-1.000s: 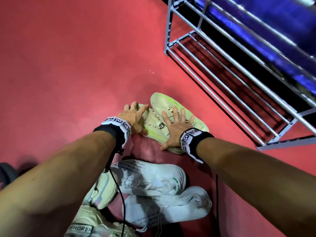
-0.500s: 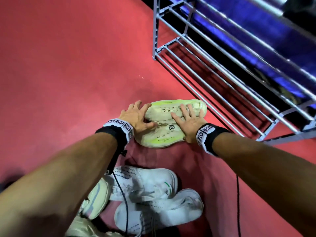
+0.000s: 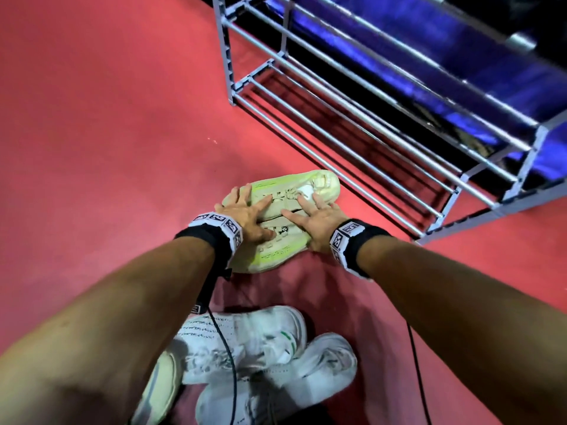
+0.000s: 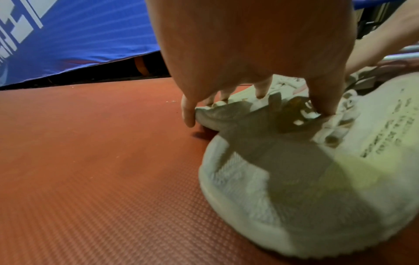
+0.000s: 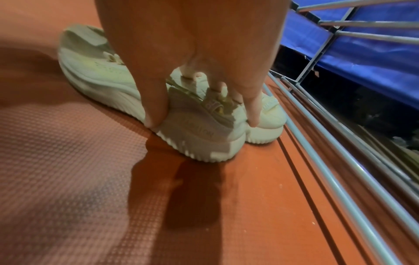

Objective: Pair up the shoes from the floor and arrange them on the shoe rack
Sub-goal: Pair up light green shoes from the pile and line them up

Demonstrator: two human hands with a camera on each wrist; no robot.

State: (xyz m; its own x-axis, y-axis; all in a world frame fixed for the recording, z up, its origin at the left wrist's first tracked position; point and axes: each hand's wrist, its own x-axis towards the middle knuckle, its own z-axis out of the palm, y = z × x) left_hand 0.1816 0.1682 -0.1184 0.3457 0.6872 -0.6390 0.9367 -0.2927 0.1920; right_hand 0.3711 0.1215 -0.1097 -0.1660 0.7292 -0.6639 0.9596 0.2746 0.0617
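Shoes are the subject: a pale cream pair with lime-green trim (image 3: 280,216) lies on a red textured floor (image 3: 107,133), side by side and touching, under both hands. At the left of the head view, the left hand (image 3: 245,214) is spread over the toe ends, fingers fanned and only lightly bent, the thumb pressed on the nearer shoe and the outer fingers draped over the far toe edge. To its right, the right hand (image 3: 316,219) is spread across the heel ends; in the right wrist view its thumb (image 5: 156,107) is seen pressed on the outer side of the nearer heel and its little finger on the far heel, so the two shoes are squeezed together rather than clutched. The pair's long axis runs from lower left to upper right, roughly along the front rail of a grey metal shoe rack (image 3: 352,124), which stands just beyond and to the right, nearer the right hand. The heels are closest to the lowest shelf, so the coming lift would likely be led by the right hand. Nearer the person, white shoes (image 3: 260,348) are left in a loose heap on the floor.
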